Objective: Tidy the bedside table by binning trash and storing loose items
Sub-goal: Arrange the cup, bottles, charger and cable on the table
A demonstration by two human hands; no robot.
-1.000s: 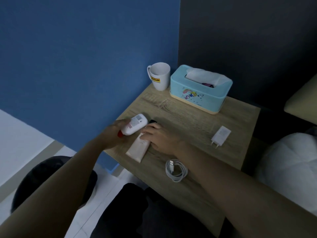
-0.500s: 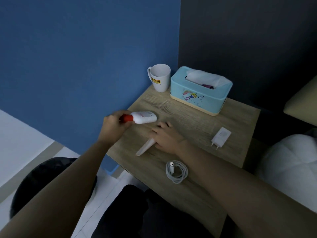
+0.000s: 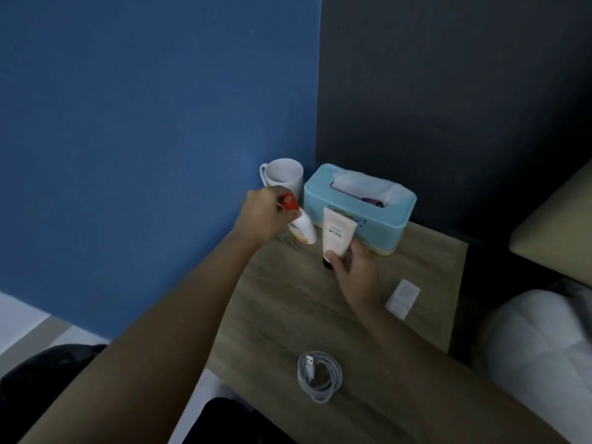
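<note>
Raised off table [image 3: 288, 302] — left hand [image 3: 267, 216]: bottle [image 3: 301, 230] | right hand [image 3: 355, 270]: tube [image 3: 336, 233]

Both bare forearms stretch forward from the lower edge of the view, the left one crossing from the bottom left corner and the right one from the bottom right. The left hand [image 3: 267, 216] is curled into a loose fist, knuckles up, fingers closed around a small bottle [image 3: 299, 224] by its red cap end. The right hand [image 3: 355, 270] sits lower and nearer, thumb and fingers pinched on the bottom end of a pale tube [image 3: 336, 233] held upright.
</note>
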